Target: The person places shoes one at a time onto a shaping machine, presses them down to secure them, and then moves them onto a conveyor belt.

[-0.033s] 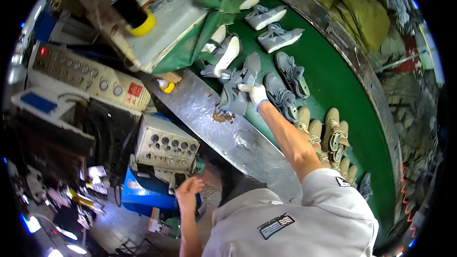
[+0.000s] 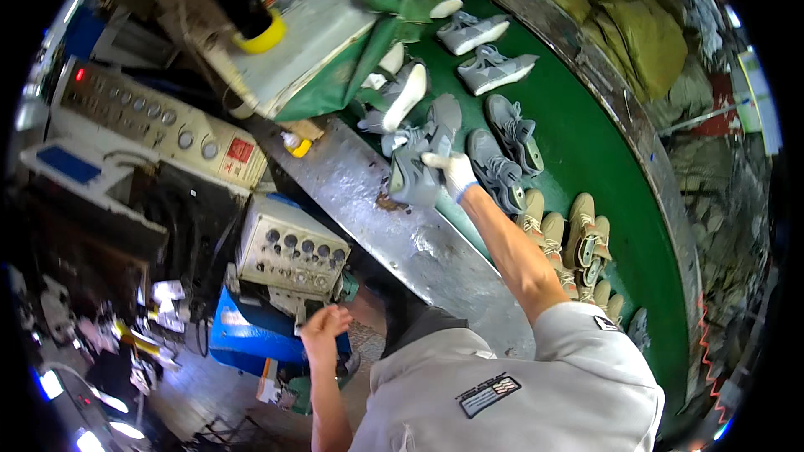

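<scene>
My right hand (image 2: 452, 169), in a white glove, reaches forward and grips a grey sports shoe (image 2: 412, 182) at the near edge of the green belt (image 2: 586, 142). The shoe hangs over the worn metal plate (image 2: 368, 201) that borders the belt. More grey shoes (image 2: 511, 130) lie just beyond and to the right of the hand, some touching the held one. My left hand (image 2: 325, 331) is bare and low, fingers curled with nothing seen in it, just below a cream control box (image 2: 289, 251).
Tan shoes (image 2: 582, 238) crowd the belt to the right of my forearm. Two pale grey shoes (image 2: 486, 54) lie farther along the belt. A knobbed panel (image 2: 159, 125), a yellow roll (image 2: 264, 33), a blue box (image 2: 251, 335) and olive bags (image 2: 645, 42) surround the spot.
</scene>
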A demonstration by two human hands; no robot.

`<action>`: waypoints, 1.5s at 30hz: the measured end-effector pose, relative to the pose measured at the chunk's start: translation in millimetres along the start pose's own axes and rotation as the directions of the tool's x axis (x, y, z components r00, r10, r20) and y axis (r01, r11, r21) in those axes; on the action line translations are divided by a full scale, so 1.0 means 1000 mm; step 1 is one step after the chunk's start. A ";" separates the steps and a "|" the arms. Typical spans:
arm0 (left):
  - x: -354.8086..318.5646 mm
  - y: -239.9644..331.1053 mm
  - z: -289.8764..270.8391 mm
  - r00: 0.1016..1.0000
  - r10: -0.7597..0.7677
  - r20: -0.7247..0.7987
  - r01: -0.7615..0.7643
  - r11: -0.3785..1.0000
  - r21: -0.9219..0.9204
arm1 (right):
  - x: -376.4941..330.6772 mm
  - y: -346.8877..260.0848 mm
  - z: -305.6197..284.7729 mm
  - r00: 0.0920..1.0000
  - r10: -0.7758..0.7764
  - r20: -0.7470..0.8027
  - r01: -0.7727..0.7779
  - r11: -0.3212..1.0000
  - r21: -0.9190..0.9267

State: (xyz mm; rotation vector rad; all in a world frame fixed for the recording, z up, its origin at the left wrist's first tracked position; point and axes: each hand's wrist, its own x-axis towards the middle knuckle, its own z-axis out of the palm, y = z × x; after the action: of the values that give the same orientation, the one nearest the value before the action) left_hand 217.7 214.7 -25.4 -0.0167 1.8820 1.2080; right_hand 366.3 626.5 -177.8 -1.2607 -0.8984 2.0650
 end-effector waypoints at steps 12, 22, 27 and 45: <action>-0.004 0.112 -0.151 0.917 0.386 0.099 -0.315 0.855 -0.412 | -0.255 0.073 0.249 0.708 0.330 0.625 -0.445 0.895 0.032; -0.027 0.026 -0.311 0.826 0.203 -0.527 -0.517 0.645 -0.562 | -0.322 0.157 0.416 0.610 0.343 0.715 -0.356 0.924 -0.139; -0.023 0.022 -0.359 0.723 0.274 -0.634 -0.676 0.469 -0.568 | -0.348 0.164 0.474 0.498 0.354 0.792 -0.447 0.887 -0.115; 0.027 -0.013 -0.317 0.911 0.236 -0.338 -0.410 0.418 -0.811 | -0.306 0.225 0.513 0.710 0.085 0.699 0.118 0.964 -0.237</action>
State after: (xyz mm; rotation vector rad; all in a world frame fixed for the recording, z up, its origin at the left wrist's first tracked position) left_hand -1.2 -15.6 -6.5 -0.3397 1.1936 2.4320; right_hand 0.1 129.7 -15.5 -0.5137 -1.5584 2.5125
